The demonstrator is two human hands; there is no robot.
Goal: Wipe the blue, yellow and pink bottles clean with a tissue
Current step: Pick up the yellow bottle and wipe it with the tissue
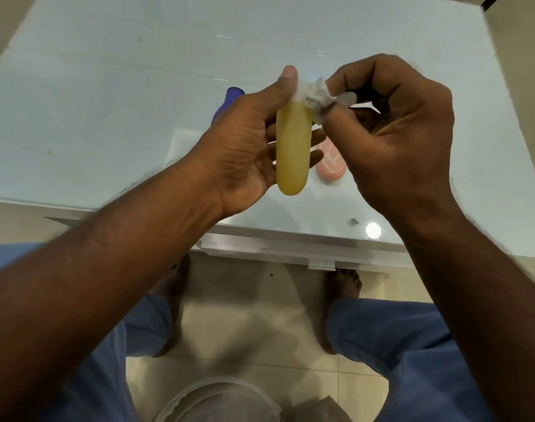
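Note:
My left hand [244, 141] grips the yellow bottle [292, 153] and holds it lengthwise above the table, thumb pressed near its far end. Against that far end my right hand [394, 126] pinches a crumpled white tissue [316, 97]. The blue bottle [229, 100] lies on the table behind my left hand, mostly hidden by it. On the table under my right hand rests the pink bottle [331, 167], partly covered by my fingers.
The pale glass table [107, 102] has its near edge running across the middle of the view. Below it are the tiled floor, my bare feet and blue trouser legs. A white round container [220, 400] sits on the floor between my legs.

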